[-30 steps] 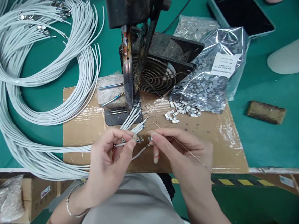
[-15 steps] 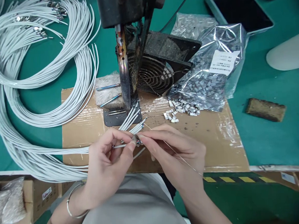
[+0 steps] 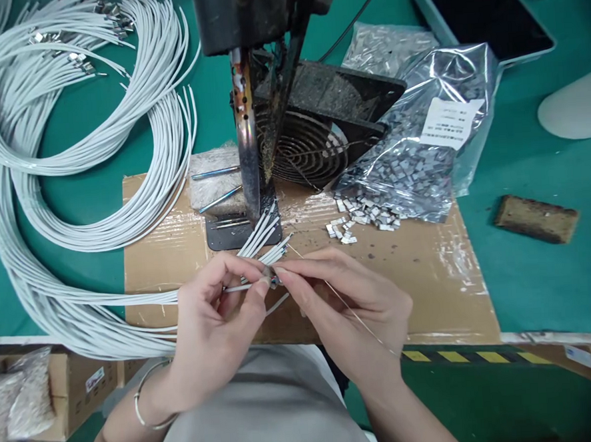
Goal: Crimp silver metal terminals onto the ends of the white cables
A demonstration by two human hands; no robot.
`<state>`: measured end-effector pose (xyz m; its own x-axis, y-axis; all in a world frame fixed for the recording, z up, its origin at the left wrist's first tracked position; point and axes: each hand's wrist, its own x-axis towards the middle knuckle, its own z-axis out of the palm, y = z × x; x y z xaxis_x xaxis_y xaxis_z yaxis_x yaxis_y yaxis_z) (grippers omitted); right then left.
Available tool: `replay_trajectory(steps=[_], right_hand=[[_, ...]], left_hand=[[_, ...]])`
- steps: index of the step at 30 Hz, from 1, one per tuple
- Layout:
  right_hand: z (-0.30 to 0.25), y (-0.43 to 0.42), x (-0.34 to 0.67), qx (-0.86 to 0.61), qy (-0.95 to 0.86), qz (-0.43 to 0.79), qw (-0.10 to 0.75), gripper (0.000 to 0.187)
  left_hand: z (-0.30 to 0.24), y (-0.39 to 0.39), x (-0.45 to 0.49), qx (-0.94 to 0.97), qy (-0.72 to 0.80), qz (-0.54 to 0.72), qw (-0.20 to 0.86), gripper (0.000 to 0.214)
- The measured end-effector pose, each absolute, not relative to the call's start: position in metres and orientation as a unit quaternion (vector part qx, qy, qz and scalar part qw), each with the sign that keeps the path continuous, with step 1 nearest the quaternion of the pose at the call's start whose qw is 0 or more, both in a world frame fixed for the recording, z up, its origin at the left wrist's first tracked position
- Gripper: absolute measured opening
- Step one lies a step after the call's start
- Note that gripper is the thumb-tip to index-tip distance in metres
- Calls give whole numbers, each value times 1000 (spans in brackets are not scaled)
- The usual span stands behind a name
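My left hand (image 3: 222,339) is closed in a pinch on a white cable (image 3: 237,288) just behind a small metal connector (image 3: 273,278) at its tip. Thumb and forefinger of my right hand (image 3: 358,310) press together against the connector's other side. A thin solder wire (image 3: 297,253) runs through the right hand and trails over its back; my fingers partly cover the connector. Loose white cable ends (image 3: 259,236) lie just beyond my fingertips. From the left, the bundle of white cables (image 3: 80,297) passes under my left hand.
A soldering machine with an upright metal iron (image 3: 247,137) stands ahead, a dusty fan (image 3: 311,143) beside it. Loose metal clips (image 3: 362,213) spill from a clear bag (image 3: 412,160) onto the cardboard (image 3: 445,292). A tablet-like device (image 3: 488,12) and brown block (image 3: 536,218) lie right.
The view has shifted slightly, so things on the right sit a little further right. Both hands keep the same pinch, with the connector turned or moved very slightly.
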<state>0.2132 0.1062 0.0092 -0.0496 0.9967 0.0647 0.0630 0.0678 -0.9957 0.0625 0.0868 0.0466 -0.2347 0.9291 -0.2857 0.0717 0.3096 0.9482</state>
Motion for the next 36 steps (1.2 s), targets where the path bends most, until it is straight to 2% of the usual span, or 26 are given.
replay_trajectory(steps=[4, 7, 9, 13, 16, 23, 36], right_hand=[[4, 105, 219, -500, -590, 437, 460, 26], [2, 104, 223, -512, -580, 452, 444, 34], [1, 104, 226, -521, -566, 468, 435, 31], [2, 107, 228, -519, -579, 441, 447, 13], [6, 113, 227, -491, -606, 427, 457, 22], [15, 121, 215, -461, -570, 477, 485, 22], [13, 128, 203, -485, -526, 484, 504, 23]], left_hand=[[47, 88, 62, 390, 655, 437, 478, 15], [45, 90, 61, 392, 663, 434, 467, 13], [42, 92, 60, 391, 671, 434, 457, 13], [38, 94, 59, 392, 674, 440, 446, 13], [38, 96, 58, 393, 677, 444, 436, 13], [40, 103, 58, 385, 684, 455, 420, 11], [43, 116, 57, 366, 696, 465, 406, 10]])
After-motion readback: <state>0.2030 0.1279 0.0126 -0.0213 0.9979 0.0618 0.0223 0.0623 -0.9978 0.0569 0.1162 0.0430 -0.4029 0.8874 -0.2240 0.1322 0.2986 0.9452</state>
